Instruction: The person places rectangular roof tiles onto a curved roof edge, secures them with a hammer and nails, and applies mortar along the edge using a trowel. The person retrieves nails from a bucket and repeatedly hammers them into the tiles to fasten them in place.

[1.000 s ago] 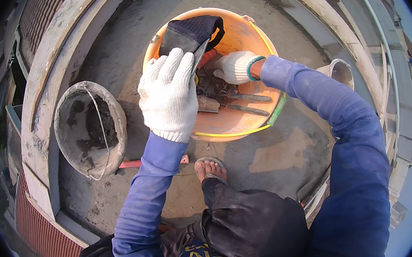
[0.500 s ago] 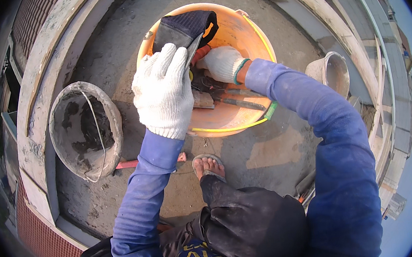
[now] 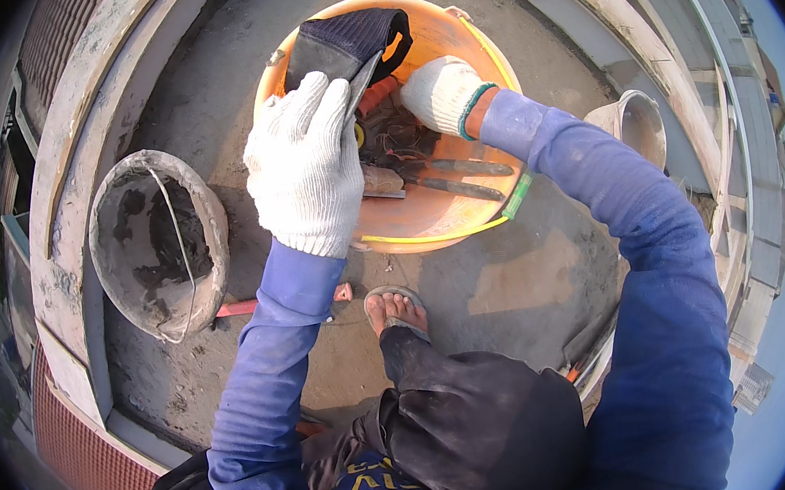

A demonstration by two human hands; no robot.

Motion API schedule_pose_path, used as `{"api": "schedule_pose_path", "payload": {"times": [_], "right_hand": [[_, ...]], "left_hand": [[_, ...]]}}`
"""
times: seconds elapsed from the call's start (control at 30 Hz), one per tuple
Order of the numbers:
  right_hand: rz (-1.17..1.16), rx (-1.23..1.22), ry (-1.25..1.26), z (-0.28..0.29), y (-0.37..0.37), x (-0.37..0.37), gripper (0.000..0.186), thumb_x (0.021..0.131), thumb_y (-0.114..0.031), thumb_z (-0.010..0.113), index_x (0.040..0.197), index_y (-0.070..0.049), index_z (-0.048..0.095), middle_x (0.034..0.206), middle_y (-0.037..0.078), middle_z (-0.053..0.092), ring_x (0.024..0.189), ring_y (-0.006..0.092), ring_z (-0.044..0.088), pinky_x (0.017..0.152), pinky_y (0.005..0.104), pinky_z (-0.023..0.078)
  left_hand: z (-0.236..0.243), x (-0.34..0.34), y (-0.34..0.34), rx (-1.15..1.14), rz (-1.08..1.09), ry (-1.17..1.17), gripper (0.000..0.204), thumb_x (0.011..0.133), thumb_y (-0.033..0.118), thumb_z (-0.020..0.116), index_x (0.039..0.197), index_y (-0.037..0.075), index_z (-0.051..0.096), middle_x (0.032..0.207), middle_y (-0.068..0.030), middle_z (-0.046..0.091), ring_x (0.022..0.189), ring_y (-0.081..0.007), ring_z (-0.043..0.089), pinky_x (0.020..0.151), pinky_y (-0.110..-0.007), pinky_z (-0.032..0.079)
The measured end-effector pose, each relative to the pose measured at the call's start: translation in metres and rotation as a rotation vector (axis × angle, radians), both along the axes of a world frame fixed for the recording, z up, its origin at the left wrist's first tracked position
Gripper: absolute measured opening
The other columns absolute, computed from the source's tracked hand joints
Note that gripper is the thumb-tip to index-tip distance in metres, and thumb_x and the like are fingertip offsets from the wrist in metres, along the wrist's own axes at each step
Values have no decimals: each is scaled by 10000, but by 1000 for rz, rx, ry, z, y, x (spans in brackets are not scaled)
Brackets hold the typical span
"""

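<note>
My left hand (image 3: 304, 164), in a white knitted glove, grips the lower edge of a dark cloth item with a strap loop (image 3: 340, 44) and holds it up over the far left of an orange tub (image 3: 490, 174). Inside the tub, my right hand (image 3: 444, 94), gloved too, is curled by the right wall; what its fingers hold, if anything, is hidden. Between the hands are a red-orange handle (image 3: 378, 95) and a dark tangle of small things (image 3: 398, 138). Nearer lie a tool with two long dark grips (image 3: 457, 182) and a flat-edged block (image 3: 382, 182).
A mortar-smeared bucket (image 3: 110, 253) with a wire handle stands left, a pale bucket (image 3: 641, 131) right. A red-handled tool (image 3: 238, 308) lies on the concrete floor (image 3: 403, 357) beyond my sandalled foot (image 3: 394, 306). Low walls (image 3: 59, 268) curve along both sides.
My right hand has drawn back from the red-orange handle toward the tub's right wall and slightly upward. My left hand keeps its hold on the cloth item, shifted slightly left and away.
</note>
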State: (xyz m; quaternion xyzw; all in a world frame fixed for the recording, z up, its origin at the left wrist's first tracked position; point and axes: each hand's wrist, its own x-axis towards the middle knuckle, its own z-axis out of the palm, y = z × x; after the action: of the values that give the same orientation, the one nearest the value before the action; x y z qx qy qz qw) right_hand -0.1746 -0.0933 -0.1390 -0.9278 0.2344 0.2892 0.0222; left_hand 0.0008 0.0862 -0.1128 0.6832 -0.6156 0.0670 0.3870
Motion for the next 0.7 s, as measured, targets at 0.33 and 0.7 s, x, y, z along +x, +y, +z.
{"api": "schedule_pose_path", "payload": {"times": [0.33, 0.7], "right_hand": [[-399, 277, -267, 40, -1, -17, 348, 944, -281, 745, 1170, -21, 794, 1043, 198, 807, 927, 367, 787, 872, 475, 610], [-695, 801, -562, 72, 6, -29, 347, 967, -183, 694, 1267, -11, 729, 979, 87, 768, 871, 184, 728, 843, 354, 605]], "left_hand": [[2, 2, -1, -7, -1, 4, 381, 872, 28, 841, 1244, 105, 819, 1243, -141, 800, 1191, -374, 751, 1128, -511, 562], [8, 0, -1, 19, -33, 43, 449, 865, 41, 833, 1303, 138, 820, 1301, -150, 781, 1227, -379, 736, 1132, -507, 550]]}}
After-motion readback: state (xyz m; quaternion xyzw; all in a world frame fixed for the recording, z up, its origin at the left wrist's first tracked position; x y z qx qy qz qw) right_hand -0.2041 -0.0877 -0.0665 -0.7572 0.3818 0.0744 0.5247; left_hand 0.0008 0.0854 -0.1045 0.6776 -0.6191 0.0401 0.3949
